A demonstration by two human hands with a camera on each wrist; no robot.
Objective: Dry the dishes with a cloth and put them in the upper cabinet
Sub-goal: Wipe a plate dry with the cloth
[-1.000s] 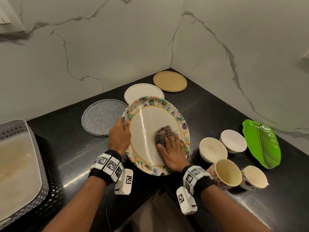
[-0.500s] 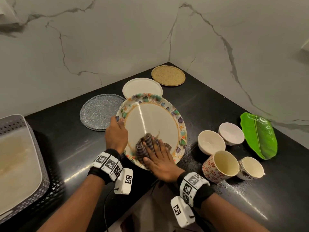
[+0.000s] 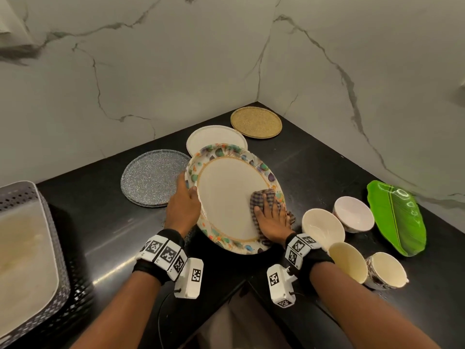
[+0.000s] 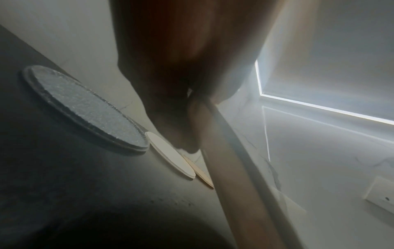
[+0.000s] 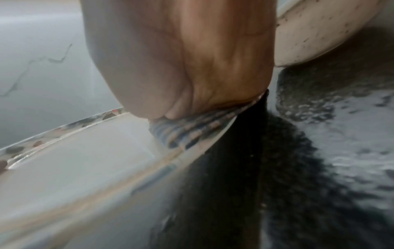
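Gripped at its left rim by the left hand [image 3: 183, 207], thumb over the edge and fingers behind, the floral-bordered dinner plate [image 3: 226, 195] is held tilted above the black countertop [image 3: 314, 170]. A checked cloth [image 3: 261, 199] is pressed flat against the plate's lower right face by the extended fingers of the right hand [image 3: 273, 221]; part of the cloth hangs past the rim.

Room is tight on the right: the plate's rim lies near a cream bowl [image 3: 322, 229], behind which a second bowl [image 3: 353, 214] is set. Nearer the counter edge two cups [image 3: 348, 261] [image 3: 386, 270] stand side by side, and a green leaf-shaped tray [image 3: 397, 217] lies beyond them. Behind the plate a white plate [image 3: 214, 138] is partly overlapped, with a grey speckled plate [image 3: 151, 177] to its left and a woven mat [image 3: 256, 122] in the corner.

The plate's centre is plain cream inside an orange ring, bordered with leaves.

Water drops are seen on the counter in the right wrist view. Marble walls [image 3: 151, 71] meet at the corner. A perforated grey basket [image 3: 22, 195] sits at the far left.
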